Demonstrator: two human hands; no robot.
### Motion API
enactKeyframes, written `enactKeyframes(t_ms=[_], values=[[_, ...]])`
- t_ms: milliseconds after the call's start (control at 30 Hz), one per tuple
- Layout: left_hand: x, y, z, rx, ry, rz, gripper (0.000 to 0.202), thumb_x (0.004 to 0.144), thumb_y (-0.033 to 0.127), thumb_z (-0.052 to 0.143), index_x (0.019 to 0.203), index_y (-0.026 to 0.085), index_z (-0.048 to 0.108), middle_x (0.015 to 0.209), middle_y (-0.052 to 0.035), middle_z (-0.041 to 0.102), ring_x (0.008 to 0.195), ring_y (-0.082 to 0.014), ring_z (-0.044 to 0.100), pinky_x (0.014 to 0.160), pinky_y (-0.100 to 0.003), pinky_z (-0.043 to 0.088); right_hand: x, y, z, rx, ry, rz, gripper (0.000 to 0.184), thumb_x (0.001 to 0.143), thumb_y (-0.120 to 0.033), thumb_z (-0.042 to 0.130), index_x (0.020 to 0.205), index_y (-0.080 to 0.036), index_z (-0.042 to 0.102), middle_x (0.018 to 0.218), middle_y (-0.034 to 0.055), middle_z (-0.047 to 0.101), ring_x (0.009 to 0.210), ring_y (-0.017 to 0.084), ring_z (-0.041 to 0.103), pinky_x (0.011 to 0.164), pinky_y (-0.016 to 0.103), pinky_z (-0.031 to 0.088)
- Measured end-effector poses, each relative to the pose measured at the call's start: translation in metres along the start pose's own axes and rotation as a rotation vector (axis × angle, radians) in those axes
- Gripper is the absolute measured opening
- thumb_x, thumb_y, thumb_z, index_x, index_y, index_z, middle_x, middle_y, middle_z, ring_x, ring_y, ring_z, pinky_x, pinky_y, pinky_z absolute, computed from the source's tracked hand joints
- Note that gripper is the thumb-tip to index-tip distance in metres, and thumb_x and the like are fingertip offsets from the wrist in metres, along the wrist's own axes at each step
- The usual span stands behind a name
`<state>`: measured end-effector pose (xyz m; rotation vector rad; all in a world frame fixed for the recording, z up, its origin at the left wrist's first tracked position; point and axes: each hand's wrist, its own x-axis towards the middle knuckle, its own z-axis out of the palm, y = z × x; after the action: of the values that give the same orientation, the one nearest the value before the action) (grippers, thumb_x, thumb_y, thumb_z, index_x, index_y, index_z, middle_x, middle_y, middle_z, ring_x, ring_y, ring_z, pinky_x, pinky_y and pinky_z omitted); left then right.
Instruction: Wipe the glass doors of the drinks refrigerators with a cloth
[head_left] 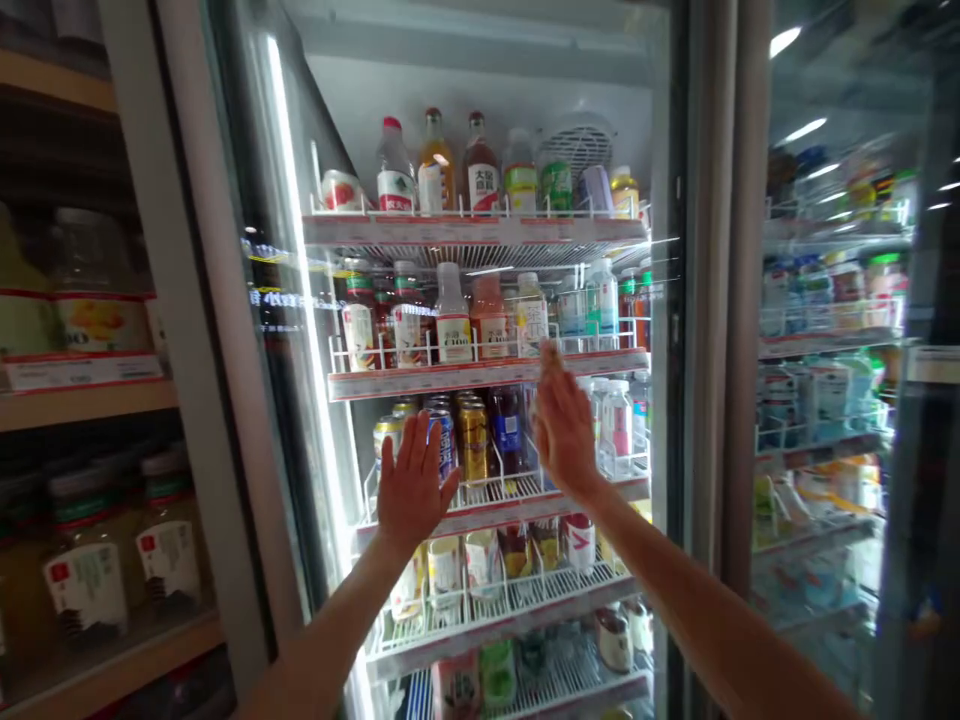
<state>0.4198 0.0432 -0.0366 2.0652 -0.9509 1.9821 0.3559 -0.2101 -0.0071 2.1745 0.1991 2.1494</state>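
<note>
At the far left, wooden shelves carry squat jars with paper labels, dimmed behind the swung-open glass door. A bright light strip runs down the door-side edge of the cooler.

The left hand is raised flat, back to the camera, fingers spread and slightly fanned, gripping nothing. It hangs in front of the third shelf, a white wire rack with a red-edged front rail. Its fingertips overlap a round silver can and a glossy blue can; whether they touch the metal cannot be told. A gold can stands just beside the blue one, then a dark bottle with a blue label.

The right hand is also open and empty, fingers straight and close together, pointing up, its tips reaching the rail of the shelf above. Just right of it stand clear plastic bottles with white caps.

Past the grey door frame, a second cooler shows blurred cartons behind reflective glass.
</note>
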Motion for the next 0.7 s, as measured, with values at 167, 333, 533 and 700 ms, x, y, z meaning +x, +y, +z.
enactKeyframes(t_ms=[167, 333, 533, 700], values=[[0.002, 0.0, 0.001, -0.034, -0.016, -0.014, 0.075, 0.088, 0.041, 0.045, 0.147, 0.016, 0.006, 0.146, -0.0136, 0.026, 0.139, -0.0227, 0.015, 0.116, -0.045, 0.009, -0.015, 0.023, -0.013, -0.085, 0.043, 0.041, 0.061, 0.09, -0.022, 0.036, 0.146, -0.029, 0.012, 0.147, 0.0048, 0.032, 0.137, 0.024, 0.027, 0.108, 0.053, 0.03], [0.0, 0.0, 0.002, -0.067, -0.024, -0.024, 0.076, 0.088, 0.04, 0.046, 0.147, 0.017, 0.005, 0.147, -0.0134, 0.025, 0.139, -0.0245, 0.016, 0.116, -0.046, 0.009, -0.012, 0.011, -0.009, -0.027, 0.106, 0.168, 0.063, 0.09, -0.019, 0.034, 0.147, -0.025, 0.009, 0.153, 0.0051, 0.016, 0.14, 0.026, 0.017, 0.11, 0.052, 0.029], [0.001, 0.001, 0.001, -0.048, -0.004, -0.006, 0.074, 0.089, 0.039, 0.045, 0.146, 0.016, 0.005, 0.147, -0.0129, 0.026, 0.14, -0.0226, 0.014, 0.116, -0.044, 0.009, -0.032, 0.01, -0.01, -0.041, -0.079, -0.022, 0.062, 0.09, -0.022, 0.039, 0.146, -0.031, 0.011, 0.148, 0.0025, 0.03, 0.139, 0.023, 0.023, 0.11, 0.051, 0.029], [0.002, 0.002, 0.002, 0.007, 0.025, 0.019, 0.074, 0.089, 0.039, 0.045, 0.146, 0.011, 0.008, 0.147, -0.0153, 0.027, 0.14, -0.0224, 0.011, 0.116, -0.044, 0.008, -0.025, 0.007, -0.004, -0.049, 0.127, 0.2, 0.061, 0.091, -0.019, 0.033, 0.147, -0.024, 0.011, 0.152, 0.0077, 0.019, 0.14, 0.028, 0.017, 0.109, 0.056, 0.028]])
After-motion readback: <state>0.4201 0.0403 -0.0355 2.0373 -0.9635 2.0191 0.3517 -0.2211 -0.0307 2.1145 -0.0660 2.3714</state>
